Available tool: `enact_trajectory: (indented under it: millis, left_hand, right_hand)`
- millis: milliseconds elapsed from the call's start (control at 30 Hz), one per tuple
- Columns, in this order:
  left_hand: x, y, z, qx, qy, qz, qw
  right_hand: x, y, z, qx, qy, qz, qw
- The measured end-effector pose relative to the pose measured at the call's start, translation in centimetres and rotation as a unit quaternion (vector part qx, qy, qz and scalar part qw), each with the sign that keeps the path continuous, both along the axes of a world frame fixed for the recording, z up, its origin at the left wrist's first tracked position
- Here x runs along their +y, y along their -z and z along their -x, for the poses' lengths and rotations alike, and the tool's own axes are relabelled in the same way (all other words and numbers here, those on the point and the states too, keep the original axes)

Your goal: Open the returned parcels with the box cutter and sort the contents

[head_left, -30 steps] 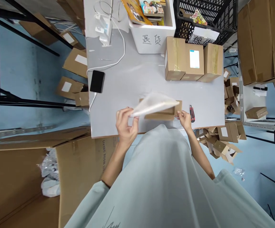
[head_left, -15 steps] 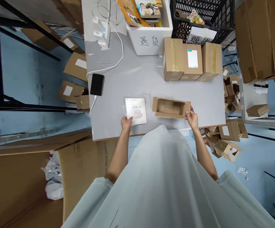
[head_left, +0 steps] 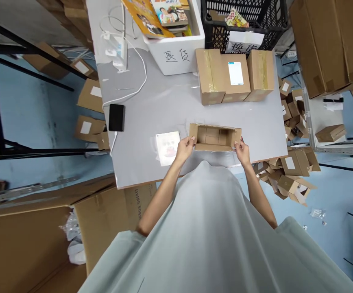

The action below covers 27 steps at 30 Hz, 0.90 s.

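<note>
Open cardboard carton (head_left: 214,147): left hand (head_left: 184,149) pinching its left end, right hand (head_left: 242,151) its right; white square packet (head_left: 167,149), left of carton

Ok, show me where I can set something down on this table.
The widest bare tabletop lies between the black device and the three cartons, in front of the white bin. A smaller patch lies between the rightmost carton and the near edge. Crowded: beside the black crate and at the open box's ends.

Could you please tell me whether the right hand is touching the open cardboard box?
Touching: the head view shows the right hand gripping the open cardboard box at its right end.
</note>
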State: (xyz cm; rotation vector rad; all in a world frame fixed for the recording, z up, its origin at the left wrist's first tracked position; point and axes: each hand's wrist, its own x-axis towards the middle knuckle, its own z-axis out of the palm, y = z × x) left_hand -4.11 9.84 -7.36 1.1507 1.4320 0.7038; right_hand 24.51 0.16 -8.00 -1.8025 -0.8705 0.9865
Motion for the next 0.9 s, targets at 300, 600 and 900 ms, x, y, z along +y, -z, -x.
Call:
enact_trajectory:
  millis: [300, 600, 900]
  left_hand:
    - [1.1, -3.1, -6.7, -0.042, 0.123, -0.081, 0.988]
    - [5.0, -1.6, -24.8, 0.009, 0.224, -0.117, 0.968]
    - [5.4, 1.8, -35.7, 0.070, 0.313, -0.049, 0.946]
  right_hand:
    - [-2.8, -3.7, -5.4, -0.002, 0.145, -0.037, 0.989]
    - [-7.7, 0.4, -10.3, 0.117, 0.382, -0.076, 0.914]
    - [-9.8, 3.9, -11.3, 0.139, 0.380, -0.049, 0.913]
